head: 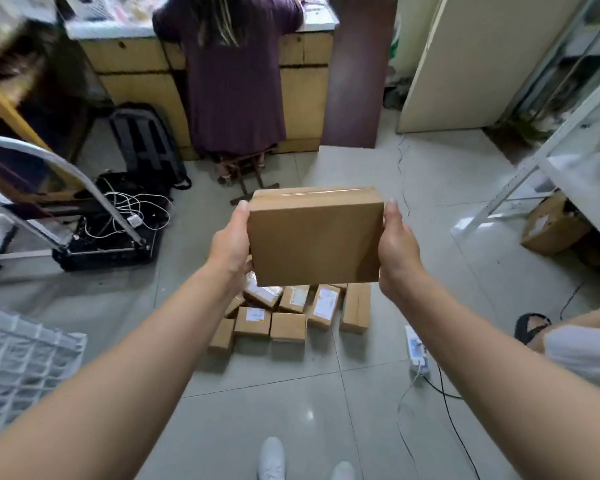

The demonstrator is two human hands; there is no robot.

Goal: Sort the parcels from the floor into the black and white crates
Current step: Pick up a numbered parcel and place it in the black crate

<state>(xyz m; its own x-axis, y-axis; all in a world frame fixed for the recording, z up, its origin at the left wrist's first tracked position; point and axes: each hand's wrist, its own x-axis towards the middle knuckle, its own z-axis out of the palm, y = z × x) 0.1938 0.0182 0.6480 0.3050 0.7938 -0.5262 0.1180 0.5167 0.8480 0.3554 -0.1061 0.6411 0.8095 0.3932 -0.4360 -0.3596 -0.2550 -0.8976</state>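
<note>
Both arms reach out ahead of me; the white crate (25, 358) sits low at my left. My left hand (231, 244) and right hand (397, 247) grip a flat brown parcel (314, 237) by its side edges, above the floor parcels (291, 313). Farther left, the black crate (104, 259) holds cables (129, 209).

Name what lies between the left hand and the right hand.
A flat brown cardboard parcel, gripped at its side edges by the left hand and the right hand; the head view shows it.
</note>
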